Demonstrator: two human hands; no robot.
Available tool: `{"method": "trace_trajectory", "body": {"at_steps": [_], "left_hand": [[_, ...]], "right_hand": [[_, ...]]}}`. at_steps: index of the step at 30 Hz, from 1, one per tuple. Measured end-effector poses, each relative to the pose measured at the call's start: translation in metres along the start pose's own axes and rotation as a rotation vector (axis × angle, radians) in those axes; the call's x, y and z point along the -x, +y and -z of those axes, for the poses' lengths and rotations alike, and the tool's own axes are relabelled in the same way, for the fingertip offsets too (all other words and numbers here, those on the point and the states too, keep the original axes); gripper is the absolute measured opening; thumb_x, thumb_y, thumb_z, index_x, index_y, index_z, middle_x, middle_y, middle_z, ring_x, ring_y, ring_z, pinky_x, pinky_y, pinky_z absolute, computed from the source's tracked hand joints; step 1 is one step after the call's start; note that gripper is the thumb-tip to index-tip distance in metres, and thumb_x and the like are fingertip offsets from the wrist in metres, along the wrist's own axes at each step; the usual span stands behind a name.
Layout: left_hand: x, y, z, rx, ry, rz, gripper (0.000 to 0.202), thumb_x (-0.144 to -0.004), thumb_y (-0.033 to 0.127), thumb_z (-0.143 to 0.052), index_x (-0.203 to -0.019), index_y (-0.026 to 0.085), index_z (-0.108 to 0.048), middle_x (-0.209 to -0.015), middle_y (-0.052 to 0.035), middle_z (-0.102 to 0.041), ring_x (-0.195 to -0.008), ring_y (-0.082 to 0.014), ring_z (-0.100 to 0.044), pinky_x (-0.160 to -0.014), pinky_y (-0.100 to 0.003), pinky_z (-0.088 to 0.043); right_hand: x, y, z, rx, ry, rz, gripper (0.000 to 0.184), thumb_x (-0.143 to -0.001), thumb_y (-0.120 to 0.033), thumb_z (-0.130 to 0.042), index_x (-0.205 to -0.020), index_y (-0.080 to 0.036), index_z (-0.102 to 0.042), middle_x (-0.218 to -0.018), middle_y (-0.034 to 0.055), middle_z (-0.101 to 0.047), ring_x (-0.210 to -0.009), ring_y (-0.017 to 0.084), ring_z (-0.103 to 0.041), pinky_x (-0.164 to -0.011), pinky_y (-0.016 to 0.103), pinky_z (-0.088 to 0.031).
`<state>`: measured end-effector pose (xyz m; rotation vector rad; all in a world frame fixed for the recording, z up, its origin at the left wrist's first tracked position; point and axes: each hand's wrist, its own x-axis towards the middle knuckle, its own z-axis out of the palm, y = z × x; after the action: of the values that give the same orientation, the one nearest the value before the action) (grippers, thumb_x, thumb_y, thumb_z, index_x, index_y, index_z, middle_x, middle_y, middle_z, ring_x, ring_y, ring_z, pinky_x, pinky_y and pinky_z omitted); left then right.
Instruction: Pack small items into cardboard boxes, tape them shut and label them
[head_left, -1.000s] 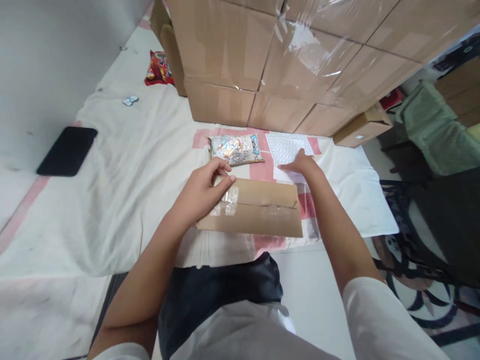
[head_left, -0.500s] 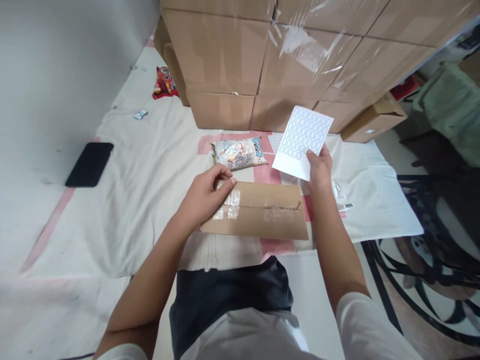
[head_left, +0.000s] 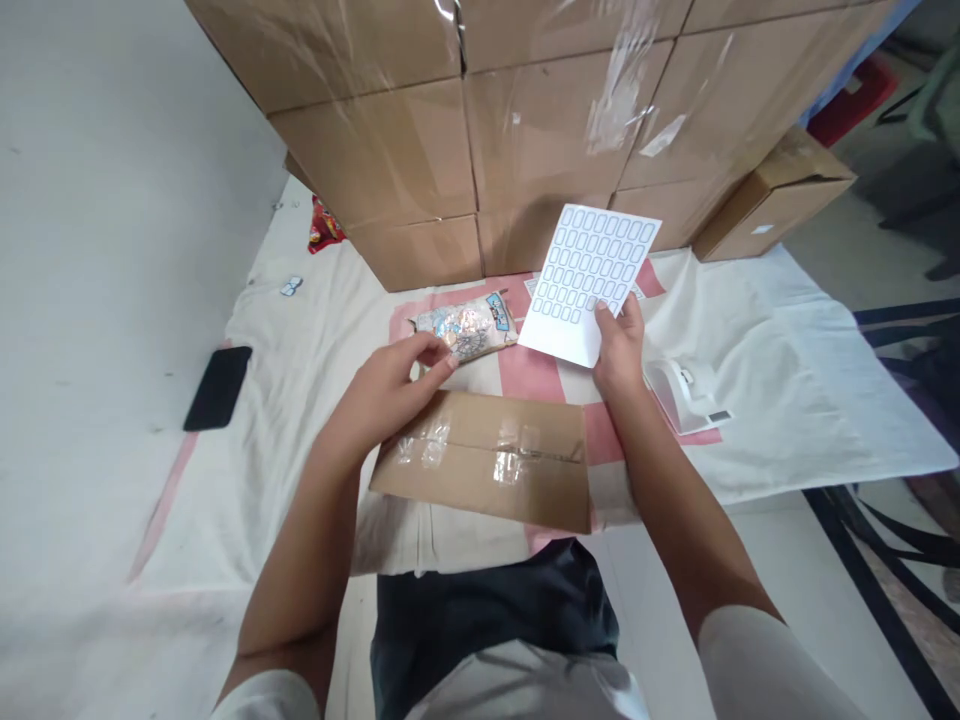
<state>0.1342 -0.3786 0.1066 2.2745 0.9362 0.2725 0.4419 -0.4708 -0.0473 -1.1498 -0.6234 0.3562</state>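
The sticker sheet (head_left: 590, 280), white with rows of small blue-edged labels, is held up in the air, above and beyond the far right corner of the flat cardboard parcel (head_left: 487, 460). The grip of the right hand (head_left: 619, 350) pinches the sheet at its lower edge, with the thumb on its front face. The left hand (head_left: 382, 395) lies over the far left corner of the parcel. Its fingers are bent and close together, and we cannot tell whether this grip clasps the edge or only rests on it. The parcel lies flat, its seam closed with clear tape, on a white cloth (head_left: 300, 330) with pink stripes. Just beyond the parcel we see a snack packet (head_left: 465, 325). To the right of the parcel, near it, is a white device (head_left: 686, 395). Further beyond the parcel stand the stacked cartons (head_left: 480, 130), wrapped in clear film. Well to the left of the parcel lies a black phone (head_left: 218, 388).
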Motion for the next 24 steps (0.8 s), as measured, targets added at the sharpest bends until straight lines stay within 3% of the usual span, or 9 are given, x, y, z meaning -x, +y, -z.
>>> {"method": "trace_trajectory", "body": {"at_steps": [2, 4, 7, 8, 10, 13, 16, 20, 24], "left_hand": [[-0.028, 0.011, -0.002, -0.028, -0.008, -0.078, 0.036, -0.096, 0.057, -0.06, -0.114, 0.026, -0.068, -0.115, -0.0044, -0.076, -0.108, -0.0268, -0.069, -0.095, -0.041, -0.052], [-0.059, 0.019, -0.01, -0.03, -0.096, -0.191, 0.058, -0.091, 0.055, -0.068, -0.141, 0.027, -0.058, -0.138, -0.0094, -0.069, -0.121, -0.0306, -0.067, -0.103, -0.046, -0.053], [-0.095, 0.023, -0.028, -0.069, -0.218, -0.383, 0.105, -0.081, 0.052, -0.083, -0.167, 0.031, -0.027, -0.179, -0.014, -0.022, -0.154, -0.0401, -0.043, -0.117, -0.054, -0.047], [-0.102, 0.023, -0.034, -0.111, -0.236, -0.435, 0.108, -0.079, 0.052, -0.086, -0.168, 0.033, -0.027, -0.182, -0.011, -0.006, -0.16, -0.043, -0.032, -0.121, -0.057, -0.044], [-0.109, 0.02, -0.042, -0.213, -0.237, -0.496, 0.094, -0.082, 0.049, -0.085, -0.163, 0.037, -0.04, -0.183, -0.0035, 0.008, -0.163, -0.0464, -0.021, -0.125, -0.064, -0.037], [-0.107, 0.018, -0.046, -0.353, -0.165, -0.523, 0.068, -0.087, 0.038, -0.082, -0.151, 0.037, -0.058, -0.183, 0.0, 0.0, -0.161, -0.0449, -0.023, -0.127, -0.067, -0.033], [-0.1, 0.021, -0.043, -0.453, -0.109, -0.549, 0.051, -0.089, 0.03, -0.081, -0.139, 0.034, -0.069, -0.18, -0.0027, -0.024, -0.157, -0.0403, -0.03, -0.127, -0.063, -0.034], [-0.097, 0.027, -0.041, -0.53, -0.08, -0.61, 0.031, -0.093, 0.031, -0.078, -0.123, 0.034, -0.078, -0.158, -0.005, -0.058, -0.145, -0.0365, -0.047, -0.116, -0.059, -0.038], [-0.097, 0.03, -0.041, -0.548, -0.025, -0.675, 0.019, -0.1, 0.039, -0.069, -0.114, 0.033, -0.081, -0.14, -0.0039, -0.071, -0.131, -0.0316, -0.057, -0.111, -0.054, -0.036]], "right_hand": [[0.006, -0.003, -0.01, -0.077, -0.041, -0.033, 0.04, -0.085, -0.048, -0.079, -0.118, -0.031, -0.063, -0.13, 0.0025, -0.074, -0.124, 0.027, -0.069, -0.119, 0.055, -0.05], [0.014, -0.006, -0.019, -0.105, -0.091, -0.092, 0.044, -0.083, -0.05, -0.082, -0.118, -0.031, -0.065, -0.129, 0.0024, -0.076, -0.125, 0.027, -0.069, -0.119, 0.054, -0.051], [0.026, -0.014, -0.03, -0.148, -0.128, -0.158, 0.043, -0.084, -0.05, -0.082, -0.118, -0.03, -0.066, -0.131, 0.0027, -0.076, -0.126, 0.027, -0.069, -0.118, 0.053, -0.051], [0.029, -0.018, -0.033, -0.178, -0.134, -0.183, 0.042, -0.085, -0.05, -0.082, -0.119, -0.031, -0.065, -0.133, 0.0026, -0.075, -0.128, 0.027, -0.068, -0.119, 0.052, -0.051], [0.036, -0.028, -0.038, -0.249, -0.148, -0.255, 0.045, -0.082, -0.047, -0.085, -0.119, -0.03, -0.066, -0.135, 0.0024, -0.074, -0.13, 0.027, -0.067, -0.119, 0.051, -0.051], [0.043, -0.042, -0.045, -0.328, -0.22, -0.404, 0.052, -0.073, -0.04, -0.092, -0.118, -0.029, -0.067, -0.133, 0.0021, -0.076, -0.13, 0.029, -0.068, -0.117, 0.05, -0.054], [0.047, -0.048, -0.049, -0.357, -0.299, -0.487, 0.056, -0.07, -0.036, -0.094, -0.12, -0.03, -0.068, -0.133, 0.0017, -0.077, -0.129, 0.03, -0.069, -0.116, 0.05, -0.056], [0.049, -0.045, -0.051, -0.355, -0.305, -0.481, 0.059, -0.068, -0.038, -0.093, -0.12, -0.03, -0.067, -0.136, 0.003, -0.076, -0.13, 0.031, -0.069, -0.116, 0.053, -0.056], [0.048, -0.04, -0.051, -0.349, -0.326, -0.422, 0.063, -0.068, -0.043, -0.092, -0.123, -0.029, -0.065, -0.136, 0.0049, -0.075, -0.128, 0.032, -0.07, -0.119, 0.056, -0.052]]}}
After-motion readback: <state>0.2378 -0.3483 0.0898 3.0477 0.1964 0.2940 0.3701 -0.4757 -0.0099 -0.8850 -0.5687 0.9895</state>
